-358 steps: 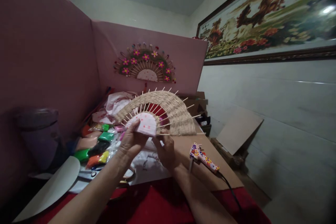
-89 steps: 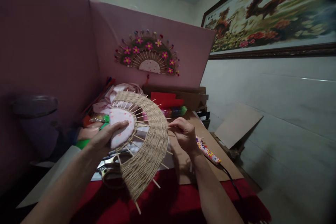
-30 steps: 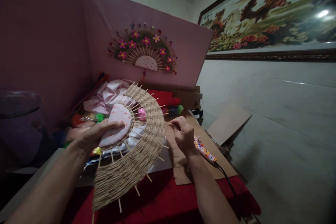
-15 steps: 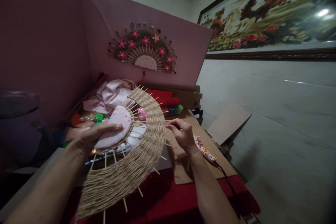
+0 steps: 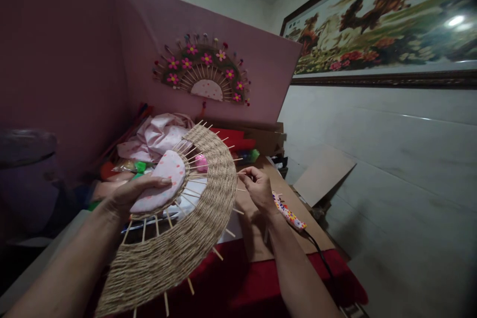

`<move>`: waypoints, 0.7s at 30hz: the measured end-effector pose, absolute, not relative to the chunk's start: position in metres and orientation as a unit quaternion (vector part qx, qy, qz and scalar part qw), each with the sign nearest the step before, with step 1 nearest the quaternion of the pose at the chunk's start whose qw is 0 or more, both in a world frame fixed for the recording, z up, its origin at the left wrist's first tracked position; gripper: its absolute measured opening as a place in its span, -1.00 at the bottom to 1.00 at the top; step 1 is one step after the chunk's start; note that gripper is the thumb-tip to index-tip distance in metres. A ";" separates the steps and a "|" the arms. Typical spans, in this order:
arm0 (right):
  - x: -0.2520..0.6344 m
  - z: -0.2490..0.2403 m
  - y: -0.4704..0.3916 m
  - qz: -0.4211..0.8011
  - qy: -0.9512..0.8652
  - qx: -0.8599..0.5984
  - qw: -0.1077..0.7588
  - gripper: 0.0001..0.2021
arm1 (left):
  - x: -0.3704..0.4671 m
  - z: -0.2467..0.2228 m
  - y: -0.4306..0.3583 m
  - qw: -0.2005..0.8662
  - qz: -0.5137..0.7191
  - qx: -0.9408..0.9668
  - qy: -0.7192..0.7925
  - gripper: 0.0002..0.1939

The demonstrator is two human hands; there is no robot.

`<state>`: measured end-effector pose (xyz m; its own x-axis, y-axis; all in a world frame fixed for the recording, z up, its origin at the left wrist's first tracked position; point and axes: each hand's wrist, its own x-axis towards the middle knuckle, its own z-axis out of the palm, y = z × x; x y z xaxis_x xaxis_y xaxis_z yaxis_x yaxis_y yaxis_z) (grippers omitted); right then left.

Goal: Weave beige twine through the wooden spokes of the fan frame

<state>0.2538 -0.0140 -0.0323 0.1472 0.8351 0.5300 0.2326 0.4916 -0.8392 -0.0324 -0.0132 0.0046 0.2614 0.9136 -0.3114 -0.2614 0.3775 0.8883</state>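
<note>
A fan-shaped piece (image 5: 219, 184) of woven twine on thin wooden sticks is held up over the table. My left hand (image 5: 130, 193) grips its padded half-round centre (image 5: 164, 179), white-pink with red spots, thumb on top and the other fingers hidden beneath. At the woven band's right edge, my right hand (image 5: 257, 188) is closed in a pinch on the tip of one protruding stick. Stick ends stand out all along the outer rim.
A finished fan with pink flowers (image 5: 206, 58) hangs on a pink board. Crumpled pink cloth (image 5: 160, 131) and red rolls lie behind. A patterned glue gun (image 5: 292, 216) with a black cord rests on cardboard (image 5: 313, 243) at right, over red cloth (image 5: 261, 283).
The fan-shaped piece has turned slightly, its lower end swinging left. My right hand has moved a little left and stays pinched at the rim.
</note>
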 end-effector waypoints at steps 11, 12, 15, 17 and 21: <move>0.258 -0.030 -0.019 0.093 -0.624 -0.482 0.608 -0.85 | -0.027 0.009 -0.021 0.681 0.378 0.430 0.457 -0.72; 0.257 -0.029 -0.021 0.084 -0.635 -0.477 0.601 -0.86 | -0.028 0.007 -0.019 0.681 0.370 0.441 0.453 -0.73; 0.256 -0.025 -0.024 0.060 -0.672 -0.453 0.582 -0.88 | -0.029 0.004 -0.016 0.686 0.345 0.465 0.440 -0.71; 0.257 -0.023 -0.024 0.057 -0.682 -0.443 0.579 -0.88 | -0.029 0.004 -0.016 0.685 0.339 0.465 0.447 -0.68; 0.265 -0.024 -0.020 0.099 -0.675 -0.447 0.579 -0.88 | -0.028 0.006 -0.021 0.700 0.328 0.460 0.438 -0.72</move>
<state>0.2653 -0.0200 -0.0241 0.0702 0.7183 0.6922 0.4881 0.5804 -0.6518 -0.0284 -0.0210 0.0060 0.4021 0.8612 -0.3109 -0.0559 0.3620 0.9305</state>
